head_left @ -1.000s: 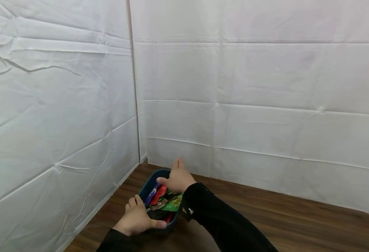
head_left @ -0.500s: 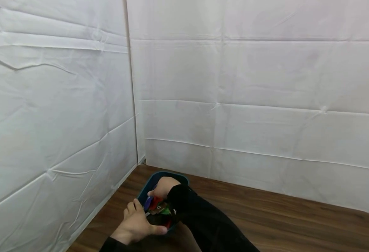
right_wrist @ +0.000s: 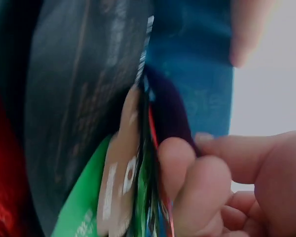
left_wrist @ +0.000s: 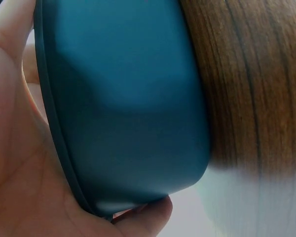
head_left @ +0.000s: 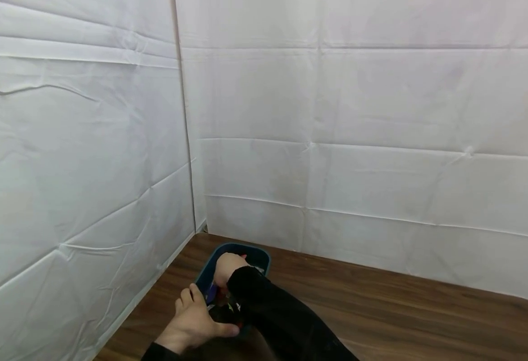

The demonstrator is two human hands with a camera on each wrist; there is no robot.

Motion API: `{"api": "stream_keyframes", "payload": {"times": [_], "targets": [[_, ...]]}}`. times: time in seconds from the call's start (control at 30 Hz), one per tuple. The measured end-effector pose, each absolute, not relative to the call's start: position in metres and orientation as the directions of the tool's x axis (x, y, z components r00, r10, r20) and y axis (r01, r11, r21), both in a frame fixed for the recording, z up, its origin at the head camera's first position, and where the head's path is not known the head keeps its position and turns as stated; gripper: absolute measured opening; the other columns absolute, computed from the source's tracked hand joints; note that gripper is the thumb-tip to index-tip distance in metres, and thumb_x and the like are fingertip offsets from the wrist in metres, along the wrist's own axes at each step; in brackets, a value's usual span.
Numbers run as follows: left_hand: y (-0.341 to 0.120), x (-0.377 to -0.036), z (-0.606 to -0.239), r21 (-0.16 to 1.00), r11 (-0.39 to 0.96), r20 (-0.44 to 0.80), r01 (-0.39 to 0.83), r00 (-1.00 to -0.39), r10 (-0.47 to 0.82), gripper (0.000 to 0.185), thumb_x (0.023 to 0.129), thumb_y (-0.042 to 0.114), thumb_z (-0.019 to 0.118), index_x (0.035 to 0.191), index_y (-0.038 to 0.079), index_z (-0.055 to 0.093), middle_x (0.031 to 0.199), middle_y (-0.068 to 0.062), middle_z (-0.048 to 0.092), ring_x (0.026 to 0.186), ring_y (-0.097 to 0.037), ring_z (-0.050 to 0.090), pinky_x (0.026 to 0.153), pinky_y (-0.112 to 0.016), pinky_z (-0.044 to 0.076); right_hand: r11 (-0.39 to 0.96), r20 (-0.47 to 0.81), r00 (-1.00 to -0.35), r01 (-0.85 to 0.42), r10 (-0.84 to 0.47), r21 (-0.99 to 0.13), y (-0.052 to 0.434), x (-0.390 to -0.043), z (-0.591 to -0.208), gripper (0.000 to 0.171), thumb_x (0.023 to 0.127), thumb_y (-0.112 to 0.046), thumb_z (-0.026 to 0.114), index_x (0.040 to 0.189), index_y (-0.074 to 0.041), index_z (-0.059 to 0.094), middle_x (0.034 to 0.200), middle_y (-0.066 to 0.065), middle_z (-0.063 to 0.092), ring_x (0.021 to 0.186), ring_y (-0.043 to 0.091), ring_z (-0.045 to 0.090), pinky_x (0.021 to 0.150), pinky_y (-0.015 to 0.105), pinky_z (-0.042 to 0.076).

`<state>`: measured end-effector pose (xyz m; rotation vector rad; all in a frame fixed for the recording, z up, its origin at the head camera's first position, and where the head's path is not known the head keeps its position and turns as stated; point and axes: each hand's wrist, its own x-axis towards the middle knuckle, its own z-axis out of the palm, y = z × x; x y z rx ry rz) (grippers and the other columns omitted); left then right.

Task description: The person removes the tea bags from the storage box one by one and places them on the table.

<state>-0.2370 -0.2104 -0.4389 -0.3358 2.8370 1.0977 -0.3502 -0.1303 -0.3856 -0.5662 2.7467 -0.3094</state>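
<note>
A teal plastic bin (head_left: 241,245) holding several flat packets stands in the table's back left corner. My left hand (head_left: 187,318) grips its near left end, with the fingers over the rim and the thumb round the corner. Down inside the bin is my right hand (head_left: 228,269), its wrist over the packets. In the right wrist view its thumb and curled fingers pinch the edge of a dark purple packet (right_wrist: 167,106). Beside that packet, standing on edge, are a brown packet (right_wrist: 119,173), a green packet (right_wrist: 81,202), a large black pouch (right_wrist: 79,98) and something shiny red (right_wrist: 5,173).
The brown wood-grain table (head_left: 381,311) extends to the right of the bin. White creased sheeting forms a left wall (head_left: 88,175) close to the bin and a back wall (head_left: 381,125) behind the table.
My right hand has gone from above the bin's far side down into it, then slightly left among the packets. The left hand keeps its grip on the rim. The head view has shifted slightly.
</note>
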Motion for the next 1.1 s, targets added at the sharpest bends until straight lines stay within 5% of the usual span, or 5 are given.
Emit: {"api": "stream_keyframes", "payload": {"times": [0.13, 0.3, 0.63, 0.97, 1.1], "targets": [[-0.211, -0.237, -0.438, 0.649, 0.724, -0.158, -0.235, -0.972, -0.173, 0.154, 0.056, 0.066, 0.089, 0.146, -0.024, 0.002, 0.143, -0.044, 0.012, 0.13, -0.061, 0.016, 0.105, -0.068, 0.024, 0.868, -0.262, -0.863, -0.319, -0.432, -0.379, -0.122, -0.354, -0.385, 0.037, 0.095, -0.006, 0.066, 0.059, -0.008, 0.059, 0.049, 0.002, 0.056, 0.037, 0.01, 0.048, 0.037, 0.02, 0.037], [-0.21, -0.238, -0.438, 0.63, 0.742, -0.157, -0.231, -0.973, -0.17, 0.155, 0.056, 0.069, 0.087, 0.145, -0.025, 0.002, 0.143, -0.045, 0.012, 0.13, -0.063, 0.015, 0.105, -0.068, 0.025, 0.855, -0.26, -0.831, -0.406, -0.492, -0.321, -0.106, -0.362, -0.381, 0.05, 0.096, -0.006, 0.064, 0.048, -0.012, 0.052, 0.044, -0.001, 0.051, 0.037, 0.01, 0.047, 0.042, 0.022, 0.035], [-0.206, -0.239, -0.436, 0.572, 0.766, -0.19, -0.293, -0.956, -0.224, 0.159, 0.051, 0.074, 0.086, 0.144, -0.026, 0.004, 0.14, -0.046, 0.015, 0.128, -0.063, 0.02, 0.103, -0.067, 0.028, 0.835, -0.163, -0.833, -0.475, -0.529, -0.279, -0.08, -0.375, -0.365, 0.046, 0.093, -0.02, 0.072, 0.05, -0.008, 0.066, 0.045, -0.001, 0.058, 0.041, 0.01, 0.055, 0.047, 0.02, 0.043], [-0.222, -0.235, -0.438, 0.553, 0.743, -0.249, -0.376, -0.926, -0.283, 0.167, 0.043, 0.076, 0.087, 0.142, -0.028, 0.0, 0.137, -0.049, 0.012, 0.124, -0.066, 0.019, 0.101, -0.07, 0.027, 0.577, 0.002, -0.715, -0.565, -0.699, -0.59, -0.031, -0.393, -0.354, 0.032, 0.1, -0.024, 0.064, 0.073, -0.008, 0.066, 0.066, 0.006, 0.066, 0.053, 0.014, 0.055, 0.05, 0.025, 0.04], [-0.229, -0.236, -0.44, 0.544, 0.735, -0.281, -0.404, -0.913, -0.294, 0.172, 0.039, 0.08, 0.085, 0.141, -0.028, -0.003, 0.138, -0.05, 0.008, 0.125, -0.068, 0.016, 0.102, -0.07, 0.026, 0.476, 0.096, -0.704, -0.567, -0.704, -0.672, 0.002, -0.409, -0.355, 0.022, 0.101, -0.023, 0.063, 0.083, -0.012, 0.069, 0.072, 0.009, 0.068, 0.061, 0.026, 0.062, 0.052, 0.026, 0.044]]}}
